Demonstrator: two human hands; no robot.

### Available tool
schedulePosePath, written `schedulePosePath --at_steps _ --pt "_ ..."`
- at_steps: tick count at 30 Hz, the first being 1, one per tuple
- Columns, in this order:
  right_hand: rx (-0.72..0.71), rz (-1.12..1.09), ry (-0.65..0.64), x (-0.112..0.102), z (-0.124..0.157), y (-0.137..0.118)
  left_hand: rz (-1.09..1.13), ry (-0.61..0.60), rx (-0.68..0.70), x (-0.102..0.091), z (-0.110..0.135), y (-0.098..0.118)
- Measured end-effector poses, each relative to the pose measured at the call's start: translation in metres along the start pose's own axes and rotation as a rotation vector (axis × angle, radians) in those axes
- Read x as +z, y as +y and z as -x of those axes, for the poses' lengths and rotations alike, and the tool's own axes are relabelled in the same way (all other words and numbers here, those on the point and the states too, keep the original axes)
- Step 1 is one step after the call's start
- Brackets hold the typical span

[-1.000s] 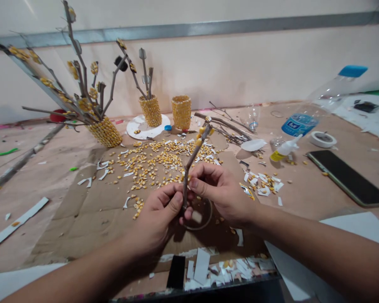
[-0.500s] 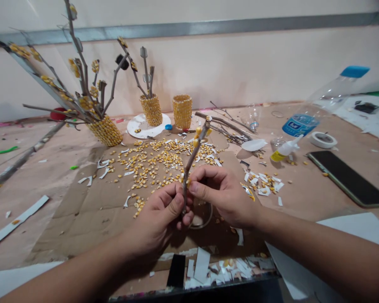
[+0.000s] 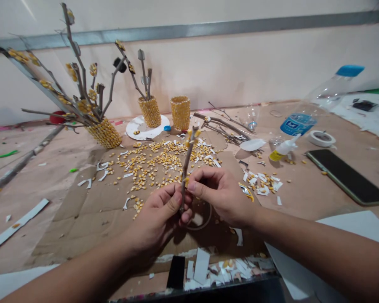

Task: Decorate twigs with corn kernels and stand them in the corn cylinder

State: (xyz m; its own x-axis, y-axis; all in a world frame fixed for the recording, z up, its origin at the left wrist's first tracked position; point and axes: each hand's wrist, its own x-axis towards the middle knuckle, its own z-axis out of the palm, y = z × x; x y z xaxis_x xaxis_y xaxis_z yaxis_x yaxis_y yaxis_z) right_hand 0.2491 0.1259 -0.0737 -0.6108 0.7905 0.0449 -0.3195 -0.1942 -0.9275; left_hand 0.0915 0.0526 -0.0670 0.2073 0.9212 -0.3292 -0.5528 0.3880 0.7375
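Your left hand [image 3: 162,213] pinches the thin brown wooden twig [image 3: 186,164] low, seemingly to steady it for your right hand [image 3: 222,194], whose curled fingers meet a small yellow corn kernel [image 3: 186,180]; whether they pinch it, I cannot tell. Beyond your grip, loose yellow kernels [image 3: 167,160] lie probably within reach.

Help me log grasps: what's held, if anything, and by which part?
The left hand holds a twig by its lower end; the right hand may pinch a kernel.
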Motion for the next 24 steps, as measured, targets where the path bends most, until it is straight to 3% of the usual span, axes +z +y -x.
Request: schedulePosePath --at_steps 4,6,12,16,20,24 --pt "-0.013 0.048 0.019 -0.003 -0.001 0.000 0.059 0.024 0.051 -0.004 -0.001 0.000" --pt "-0.039 0.174 0.064 -0.006 -0.002 -0.001 0.084 0.062 0.087 -0.006 -0.001 0.001" --pt "-0.271 0.987 0.072 -0.031 -0.014 -0.004 0.155 0.128 0.090 -0.006 0.000 0.006" --pt "-0.286 1.355 0.026 -0.047 -0.022 0.002 0.166 0.125 0.124 -0.008 -0.001 0.010" --pt "-0.299 1.428 -0.040 -0.050 -0.024 0.009 0.199 0.150 0.145 -0.011 -0.003 0.011" --pt "-0.385 1.238 0.005 -0.045 -0.024 0.007 0.189 0.160 0.128 -0.009 -0.002 0.011"
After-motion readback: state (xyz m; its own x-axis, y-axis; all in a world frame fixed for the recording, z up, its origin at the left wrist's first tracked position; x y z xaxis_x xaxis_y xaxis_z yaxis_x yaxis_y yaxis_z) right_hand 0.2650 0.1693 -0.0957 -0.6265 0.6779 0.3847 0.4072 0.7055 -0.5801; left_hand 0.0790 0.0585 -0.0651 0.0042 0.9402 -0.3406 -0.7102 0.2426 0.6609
